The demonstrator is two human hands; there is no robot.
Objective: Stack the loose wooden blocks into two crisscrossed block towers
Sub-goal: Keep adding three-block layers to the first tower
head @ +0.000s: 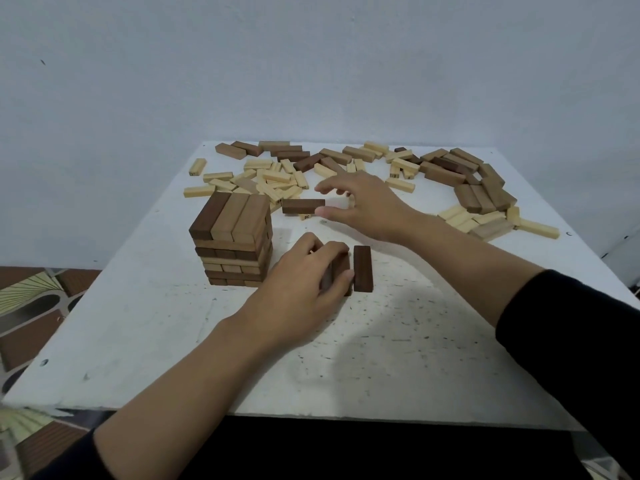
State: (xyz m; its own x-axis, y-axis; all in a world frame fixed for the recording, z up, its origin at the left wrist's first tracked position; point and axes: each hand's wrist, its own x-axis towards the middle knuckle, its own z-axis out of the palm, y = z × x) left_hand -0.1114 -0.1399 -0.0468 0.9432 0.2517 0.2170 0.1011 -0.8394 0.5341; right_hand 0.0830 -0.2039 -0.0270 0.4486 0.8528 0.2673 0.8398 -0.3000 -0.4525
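A crisscrossed block tower [232,239] of several layers stands on the white table [145,323], left of centre. To its right my left hand [304,271] grips brown blocks [341,268] lying on the table, its fingers curled over them. A dark brown block [363,269] lies just right of them, apart from my fingers. My right hand [363,202] hovers further back with thumb and fingers spread apart, just right of a dark block [302,206] that it does not hold.
Loose pale blocks [273,178] lie scattered behind the tower. More brown blocks [474,181] and pale ones are heaped at the back right. The table's far edge meets a plain wall [311,64]. Patterned floor [31,299] shows to the left.
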